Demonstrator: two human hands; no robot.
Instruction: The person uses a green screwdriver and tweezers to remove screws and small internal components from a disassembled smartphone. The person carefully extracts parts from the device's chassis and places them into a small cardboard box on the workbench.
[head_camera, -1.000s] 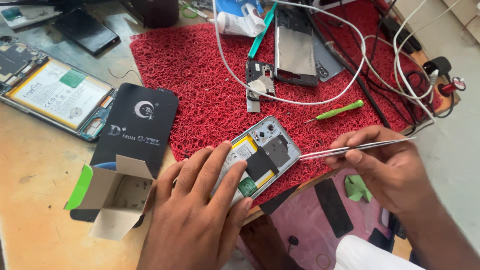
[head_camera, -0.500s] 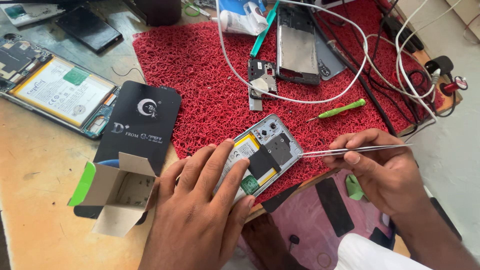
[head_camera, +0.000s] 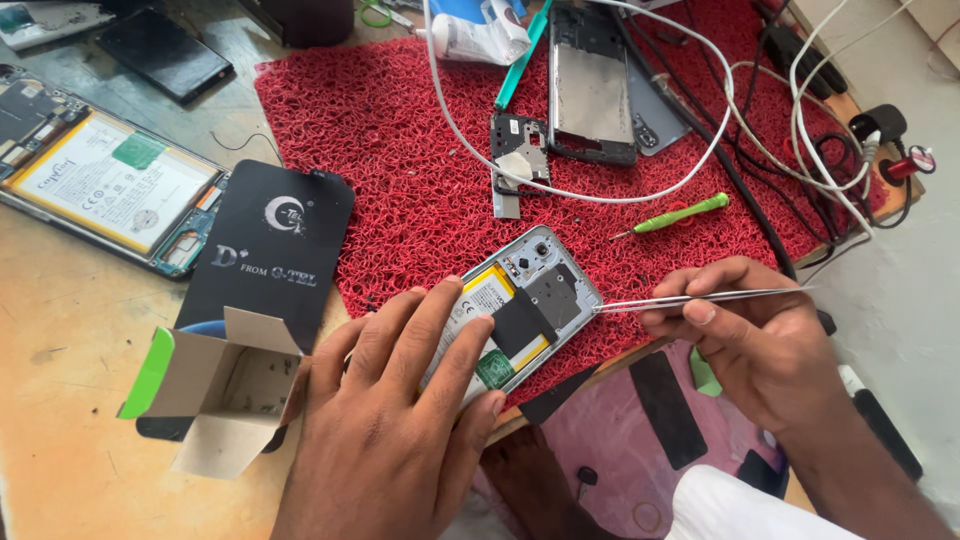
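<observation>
Tweezers (head_camera: 690, 298) in right hand (head_camera: 745, 340) have reached the opened phone (head_camera: 520, 310).

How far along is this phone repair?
Done, it seems: the open phone has its back cover off, with battery and boards bare. In hand: the left hand pins it to the red mat, while the right hand brings metal tweezers to its edge. Left: it is not yet closed up, and the green screwdriver lies unused nearby.
</observation>
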